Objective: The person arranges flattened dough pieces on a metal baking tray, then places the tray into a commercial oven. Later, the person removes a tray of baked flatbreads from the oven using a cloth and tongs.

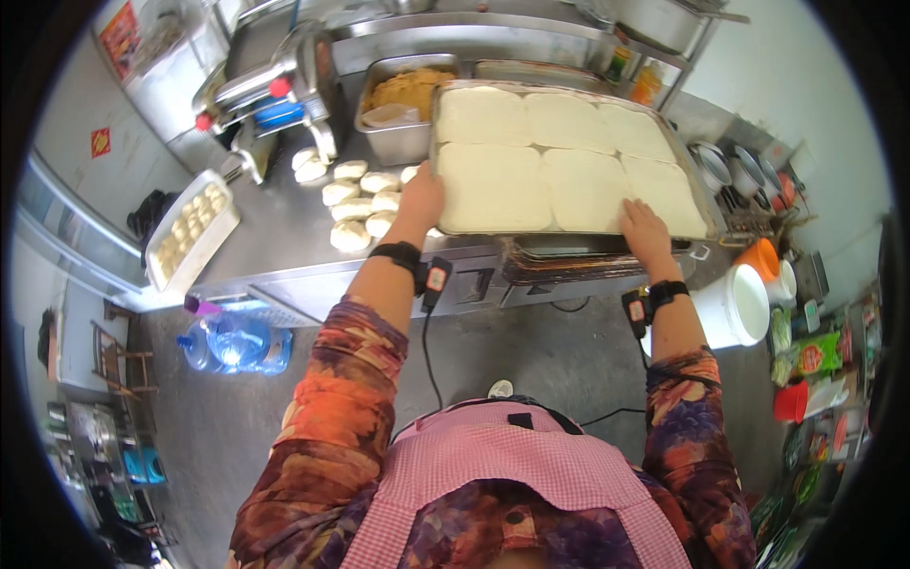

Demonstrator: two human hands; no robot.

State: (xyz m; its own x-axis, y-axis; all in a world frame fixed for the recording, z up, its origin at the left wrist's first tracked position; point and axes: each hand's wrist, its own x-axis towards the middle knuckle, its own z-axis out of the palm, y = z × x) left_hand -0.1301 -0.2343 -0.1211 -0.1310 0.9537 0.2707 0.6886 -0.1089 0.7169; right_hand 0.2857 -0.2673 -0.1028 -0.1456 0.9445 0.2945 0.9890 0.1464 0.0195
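"Where's the left hand [422,197]?"
"Past the worktop's [261,232] front edge, its grip partly hidden."
"The right hand [646,231]?"
"Near that edge, back upward, fingers [629,214] forward."
"Forearms [379,289]?"
"Both outstretched, apart."

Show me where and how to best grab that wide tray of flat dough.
The tray is probably best held by the rims of its two short ends, coming from left and right together. It is wide and shallow, so opposite holds should keep it level, and the dough sheets cover nearly all its floor, leaving mainly the rim free.
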